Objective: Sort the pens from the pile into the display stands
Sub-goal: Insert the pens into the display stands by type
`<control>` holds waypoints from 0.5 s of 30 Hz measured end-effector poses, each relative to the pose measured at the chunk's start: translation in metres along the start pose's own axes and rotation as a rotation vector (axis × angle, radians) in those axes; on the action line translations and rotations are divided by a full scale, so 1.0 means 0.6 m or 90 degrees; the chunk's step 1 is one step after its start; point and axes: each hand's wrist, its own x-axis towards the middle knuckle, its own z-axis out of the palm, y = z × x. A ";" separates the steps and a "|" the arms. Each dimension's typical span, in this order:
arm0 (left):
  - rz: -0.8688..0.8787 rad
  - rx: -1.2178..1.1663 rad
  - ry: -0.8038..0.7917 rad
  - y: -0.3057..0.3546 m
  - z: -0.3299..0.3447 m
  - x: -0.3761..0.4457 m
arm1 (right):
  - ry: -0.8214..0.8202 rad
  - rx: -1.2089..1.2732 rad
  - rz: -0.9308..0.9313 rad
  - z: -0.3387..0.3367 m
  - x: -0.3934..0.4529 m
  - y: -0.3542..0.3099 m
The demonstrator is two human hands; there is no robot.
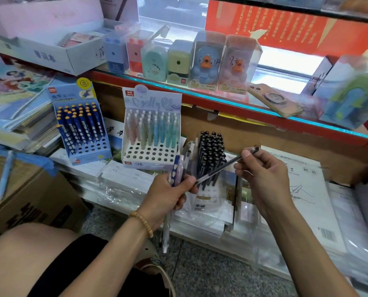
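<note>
Left hand (168, 194): grips a small bundle of pens (177, 170) upright, fingers wrapped round their middles; one pale pen hangs down below the fist.
Right hand (262, 168): pinches the cap end of a single black pen (221, 168) between thumb and fingertips; the pen slants down to the left and its tip meets the left hand's fingers.
Black stand (211, 151): just beyond the two hands, packed with dark pens, caps up; by colour it is likely the home for the black pen.
Pastel stand (151, 133): far left of the black one, back rows filled, front rows of holes open.
Blue stand (80, 129): furthest left, dotted blue pens in the back rows, front holes free.
Weight: the pens look light; a two-finger hold should carry one easily.
Stiffness: thin rigid plastic barrels, unlikely to bend under a normal grip.
Slip: smooth barrels may slide within the bundle, so the left hand's hold needs to be firm.
Where to hold: near the cap end, leaving the lower barrel free to go into a hole.
Risk: the stands seem light card and could shift or tip if a pen is pushed in at a slant.
</note>
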 end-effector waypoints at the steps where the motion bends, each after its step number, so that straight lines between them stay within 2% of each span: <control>1: -0.010 0.002 0.000 -0.005 0.000 -0.001 | 0.020 -0.015 -0.017 -0.005 0.002 0.000; 4: -0.057 -0.038 0.018 -0.015 -0.007 -0.002 | 0.063 -0.137 -0.086 -0.021 0.009 0.008; 8: -0.083 -0.064 0.004 -0.022 -0.013 -0.002 | 0.025 -0.316 -0.168 -0.022 0.015 0.040; 15: -0.078 -0.057 -0.023 -0.023 -0.021 -0.006 | -0.003 -0.487 -0.238 -0.009 0.022 0.066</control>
